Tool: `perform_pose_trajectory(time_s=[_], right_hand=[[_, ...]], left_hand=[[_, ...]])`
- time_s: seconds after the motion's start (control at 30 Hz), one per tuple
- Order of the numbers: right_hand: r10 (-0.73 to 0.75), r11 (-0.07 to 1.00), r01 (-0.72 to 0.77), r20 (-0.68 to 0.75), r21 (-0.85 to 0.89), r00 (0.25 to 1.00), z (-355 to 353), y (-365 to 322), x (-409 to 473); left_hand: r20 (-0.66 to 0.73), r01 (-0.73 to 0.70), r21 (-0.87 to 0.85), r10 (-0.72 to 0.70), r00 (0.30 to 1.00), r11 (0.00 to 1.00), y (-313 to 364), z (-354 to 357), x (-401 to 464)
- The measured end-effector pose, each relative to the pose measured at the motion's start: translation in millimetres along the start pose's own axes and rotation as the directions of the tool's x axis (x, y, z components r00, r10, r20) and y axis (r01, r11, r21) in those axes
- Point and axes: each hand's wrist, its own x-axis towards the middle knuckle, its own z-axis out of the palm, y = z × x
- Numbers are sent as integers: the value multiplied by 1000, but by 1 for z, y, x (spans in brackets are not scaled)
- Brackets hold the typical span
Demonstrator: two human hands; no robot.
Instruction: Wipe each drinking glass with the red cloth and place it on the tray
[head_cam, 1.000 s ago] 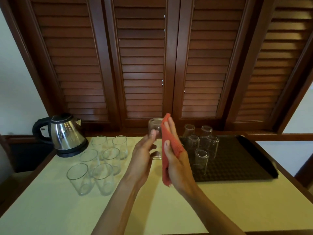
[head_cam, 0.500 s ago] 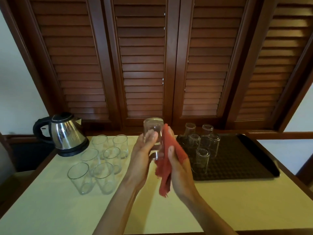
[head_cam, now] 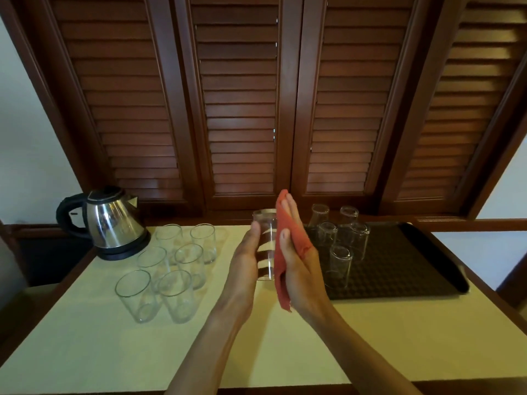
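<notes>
You are roughly at the halfway mark, judging by the counts. The dark tray (head_cam: 399, 266) on the right of the table (head_cam: 85, 352) already carries five upturned glasses (head_cam: 340, 263), clustered at its left end (their bases up, so I take them as wiped). Six upright glasses (head_cam: 159, 266) wait in a group on the table's left, just in front of the kettle (head_cam: 111, 220), well apart from the tray. A seventh, the glass in hand (head_cam: 265, 243), sits between your palms above the table's middle, just left of the tray's near corner. Your left hand (head_cam: 245, 269) curls round its left side, thumb up near the rim. Your right hand (head_cam: 296, 269) is flat, fingers straight and together, pressing the red cloth (head_cam: 285, 246) against the glass's right side; the cloth hangs below your palm.
</notes>
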Motion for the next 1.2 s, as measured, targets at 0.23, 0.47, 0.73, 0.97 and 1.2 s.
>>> perform_pose_trajectory(time_s=[0.23, 0.47, 0.73, 0.97, 1.2], right_hand=[[90, 994, -90, 7, 65, 996, 1, 9, -11], [19, 1000, -19, 45, 11, 999, 3, 21, -36], [405, 837, -291, -166, 464, 899, -10, 2, -3], [672, 523, -451, -24, 723, 740, -11, -3, -17], [635, 669, -437, -157, 601, 757, -17, -13, -5]], left_hand=[[-29, 0, -28, -1, 1000, 1000, -5, -4, 2], [-257, -115, -187, 65, 964, 976, 5, -5, 12], [-186, -100, -281, 48, 981, 955, -2, -2, 8], [-252, -304, -168, 257, 933, 938, -4, -6, 13], [-239, -371, -103, 339, 910, 923, -4, -12, 7]])
